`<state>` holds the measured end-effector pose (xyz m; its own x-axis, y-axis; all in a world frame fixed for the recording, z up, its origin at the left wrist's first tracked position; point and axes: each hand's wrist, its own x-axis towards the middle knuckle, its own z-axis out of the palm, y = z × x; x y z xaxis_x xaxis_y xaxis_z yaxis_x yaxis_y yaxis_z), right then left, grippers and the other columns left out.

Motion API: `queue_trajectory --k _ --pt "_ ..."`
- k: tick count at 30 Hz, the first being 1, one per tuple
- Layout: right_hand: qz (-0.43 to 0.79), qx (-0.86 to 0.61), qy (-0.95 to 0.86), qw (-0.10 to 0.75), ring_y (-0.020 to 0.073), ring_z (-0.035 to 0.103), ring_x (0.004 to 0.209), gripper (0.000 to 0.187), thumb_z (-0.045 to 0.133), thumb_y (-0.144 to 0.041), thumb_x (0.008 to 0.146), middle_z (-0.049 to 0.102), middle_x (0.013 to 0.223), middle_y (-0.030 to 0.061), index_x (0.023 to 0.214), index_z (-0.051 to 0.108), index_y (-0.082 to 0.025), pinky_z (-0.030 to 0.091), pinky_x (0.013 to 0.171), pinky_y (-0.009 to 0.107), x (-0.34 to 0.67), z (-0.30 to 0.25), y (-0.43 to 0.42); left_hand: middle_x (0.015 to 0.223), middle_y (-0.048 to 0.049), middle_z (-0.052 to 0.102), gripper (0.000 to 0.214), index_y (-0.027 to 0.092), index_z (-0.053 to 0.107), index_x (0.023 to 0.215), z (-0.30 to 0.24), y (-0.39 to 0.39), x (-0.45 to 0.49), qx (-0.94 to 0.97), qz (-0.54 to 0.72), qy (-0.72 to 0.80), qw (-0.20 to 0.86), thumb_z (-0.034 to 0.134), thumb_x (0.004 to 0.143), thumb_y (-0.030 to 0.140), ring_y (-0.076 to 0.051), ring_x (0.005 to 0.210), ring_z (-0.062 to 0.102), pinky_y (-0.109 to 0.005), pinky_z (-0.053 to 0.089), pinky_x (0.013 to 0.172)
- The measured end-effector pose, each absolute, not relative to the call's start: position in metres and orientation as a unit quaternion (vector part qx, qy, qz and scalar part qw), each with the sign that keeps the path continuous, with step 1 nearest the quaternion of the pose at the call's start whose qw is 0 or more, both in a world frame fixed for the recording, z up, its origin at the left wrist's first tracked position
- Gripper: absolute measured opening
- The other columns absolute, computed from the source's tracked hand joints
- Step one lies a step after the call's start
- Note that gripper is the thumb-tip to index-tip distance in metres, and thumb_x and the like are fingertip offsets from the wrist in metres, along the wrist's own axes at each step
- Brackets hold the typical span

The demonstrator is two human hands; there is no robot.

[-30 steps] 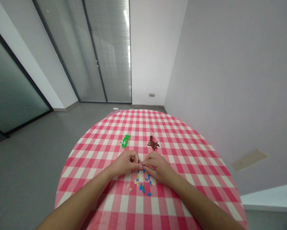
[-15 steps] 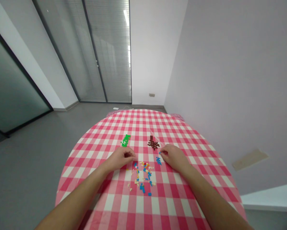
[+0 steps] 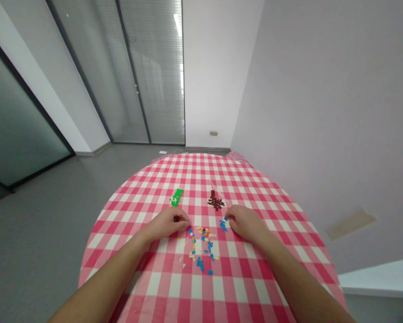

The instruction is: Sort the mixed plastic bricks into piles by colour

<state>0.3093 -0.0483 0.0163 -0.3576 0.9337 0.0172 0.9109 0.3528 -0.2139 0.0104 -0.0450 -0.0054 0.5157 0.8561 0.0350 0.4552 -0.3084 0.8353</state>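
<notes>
My right hand (image 3: 247, 223) is at the right side of a small heap of blue toy bricks (image 3: 223, 225). Its thumb and fingers are pinched, with a blue brick (image 3: 225, 218) at their tips. My left hand (image 3: 170, 222) rests over the cloth with fingers curled together; whatever they hold, if anything, is hidden. Just beside its fingertips begins a scatter of mixed bricks (image 3: 202, 264) in blue, yellow, cream and red. Behind the left hand lies a green brick group (image 3: 177, 197). Dark brown bricks (image 3: 215, 202) form a pile beyond the blue heap.
A red-and-white checked cloth (image 3: 201, 172) covers the rounded table. Near the brown bricks lies something thin and transparent (image 3: 217, 187). The white wall (image 3: 322, 112) stands close on the right; glass partitions (image 3: 147, 72) are at the back left.
My right hand has lowered slightly toward me, bringing the blue brick at its fingertips down to the top of the blue heap. My left hand has barely moved.
</notes>
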Motion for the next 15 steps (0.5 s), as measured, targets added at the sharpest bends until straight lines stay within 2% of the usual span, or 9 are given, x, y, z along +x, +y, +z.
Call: queue_trajectory --k 9,15 --pt "0.126 -0.523 -0.836 0.107 0.0222 0.065 0.102 0.035 0.05 -0.009 0.083 0.072 0.112 0.0077 0.107 0.072 -0.021 0.047 0.087 0.031 0.302 0.007 -0.048 0.076 -0.0037 0.068 0.023 0.021 0.077 0.092 -0.003 -0.045 0.011 0.843 0.177 0.355 0.365 0.059 0.08 0.016 -0.014 0.066 0.058 -0.025 0.042 0.061" --pt "0.116 -0.513 -0.836 0.153 0.0244 0.067 0.095 0.033 0.053 -0.005 0.081 0.073 0.107 0.0078 0.102 0.072 -0.023 0.051 0.081 0.036 0.298 0.007 -0.052 0.084 -0.0045 0.071 0.028 0.029 0.076 0.101 -0.002 -0.047 0.013 0.868 0.19 0.322 0.326 0.063 0.081 0.015 -0.019 0.077 0.061 -0.029 0.045 0.069"
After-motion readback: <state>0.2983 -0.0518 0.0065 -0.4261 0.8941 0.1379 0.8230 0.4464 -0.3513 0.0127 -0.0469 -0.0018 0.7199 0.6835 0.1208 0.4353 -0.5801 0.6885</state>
